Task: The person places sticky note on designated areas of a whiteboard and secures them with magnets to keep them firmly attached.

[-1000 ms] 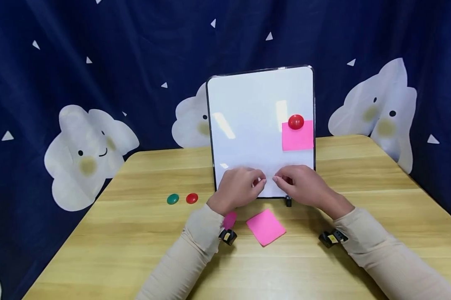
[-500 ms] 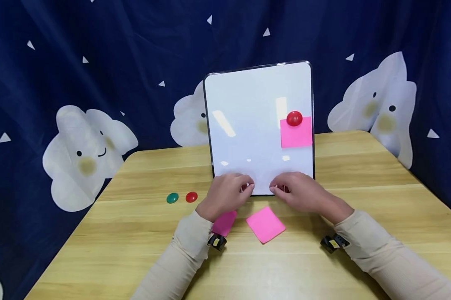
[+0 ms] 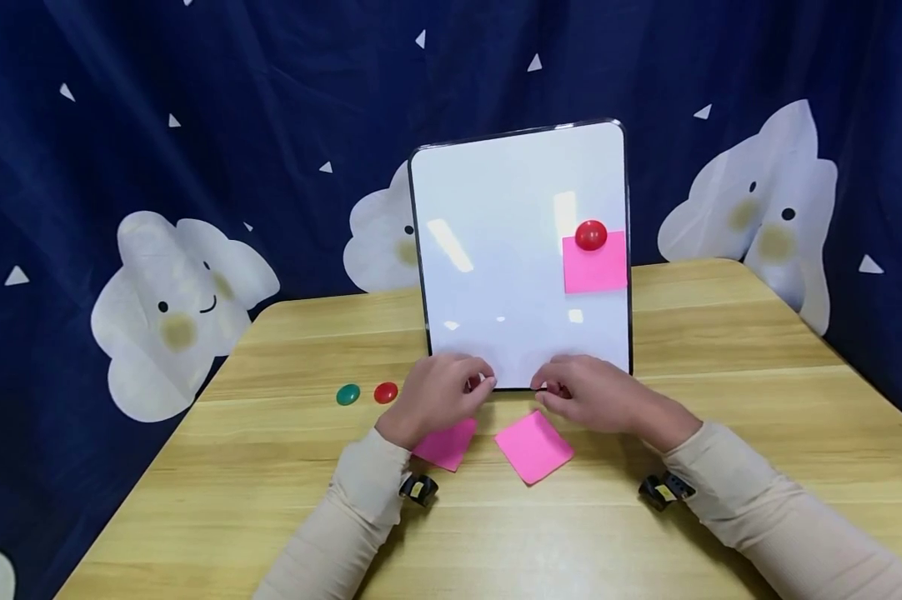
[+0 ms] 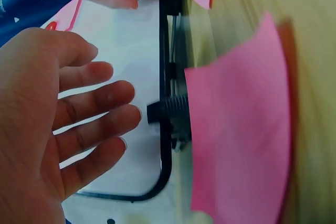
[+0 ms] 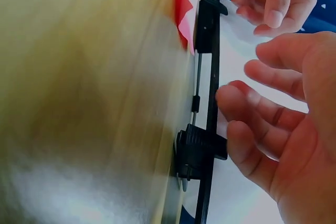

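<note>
A whiteboard (image 3: 507, 217) with a thin black frame stands upright on the table. My left hand (image 3: 436, 393) hovers by its lower left corner, fingers loosely bent and holding nothing. On the other side, my right hand (image 3: 597, 396) is near the bottom edge, relaxed, with nothing in it; its fingertips come right at the frame in the right wrist view. A pink sticky note (image 3: 595, 271) is on the board's right side, with a round red magnet (image 3: 591, 235) over its top edge. Two more notes lie on the table: one pink square (image 3: 533, 448) and another (image 3: 448, 446) partly hidden behind my left wrist.
Left of the board, a green magnet (image 3: 348, 394) and a red magnet (image 3: 386, 392) lie on the wooden table (image 3: 271, 483). Black feet (image 5: 194, 150) hold the board's lower edge. A dark blue curtain (image 3: 286, 75) with white clouds hangs behind.
Both hands have come down the board toward me. The left has also shifted left, widening the gap between them and uncovering more of the left pink note.
</note>
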`<state>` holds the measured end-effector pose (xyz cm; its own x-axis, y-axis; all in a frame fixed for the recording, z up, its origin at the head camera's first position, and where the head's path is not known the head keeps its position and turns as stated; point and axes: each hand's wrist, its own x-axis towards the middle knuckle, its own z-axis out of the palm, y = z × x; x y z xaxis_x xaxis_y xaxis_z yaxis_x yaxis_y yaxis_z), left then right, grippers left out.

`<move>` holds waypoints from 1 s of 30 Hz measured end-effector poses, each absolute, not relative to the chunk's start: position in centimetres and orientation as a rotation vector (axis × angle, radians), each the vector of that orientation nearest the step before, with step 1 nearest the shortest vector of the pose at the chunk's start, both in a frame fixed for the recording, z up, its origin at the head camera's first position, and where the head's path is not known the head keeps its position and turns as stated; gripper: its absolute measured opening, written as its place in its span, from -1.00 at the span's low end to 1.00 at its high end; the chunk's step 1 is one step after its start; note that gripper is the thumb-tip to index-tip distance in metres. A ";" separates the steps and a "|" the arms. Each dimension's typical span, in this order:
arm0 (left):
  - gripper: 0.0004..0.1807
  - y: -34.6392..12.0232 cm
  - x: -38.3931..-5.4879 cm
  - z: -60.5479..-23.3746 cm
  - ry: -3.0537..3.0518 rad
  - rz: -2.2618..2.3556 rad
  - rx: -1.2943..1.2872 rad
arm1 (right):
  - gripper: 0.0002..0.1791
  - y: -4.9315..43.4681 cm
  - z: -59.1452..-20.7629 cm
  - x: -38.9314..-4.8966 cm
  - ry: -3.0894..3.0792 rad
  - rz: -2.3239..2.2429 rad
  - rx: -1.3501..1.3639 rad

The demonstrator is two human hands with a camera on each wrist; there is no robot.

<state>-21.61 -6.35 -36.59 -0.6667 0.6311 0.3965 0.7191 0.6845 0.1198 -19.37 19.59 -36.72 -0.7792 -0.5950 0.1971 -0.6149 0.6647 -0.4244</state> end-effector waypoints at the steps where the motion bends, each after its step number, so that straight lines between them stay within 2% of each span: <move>1: -0.81 -6.6 -21.6 -36.7 -2.572 -0.387 -1.065 | -0.84 19.5 -36.8 -19.3 -2.835 0.733 1.038; 19: -0.83 -12.8 -23.2 -37.5 -2.499 -0.623 -0.890 | -0.69 19.2 -37.0 -18.7 -2.953 0.713 1.075; 30: -0.79 -16.9 -24.3 -37.8 -2.665 -0.691 -0.664 | -0.68 18.9 -36.9 -18.5 -2.967 0.671 1.127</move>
<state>-24.33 -16.86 -37.81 -0.8451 0.3565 0.3984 0.5052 0.7764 0.3769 -18.50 18.95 -36.93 -0.7539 -0.6552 0.0493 -0.6127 0.6739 -0.4129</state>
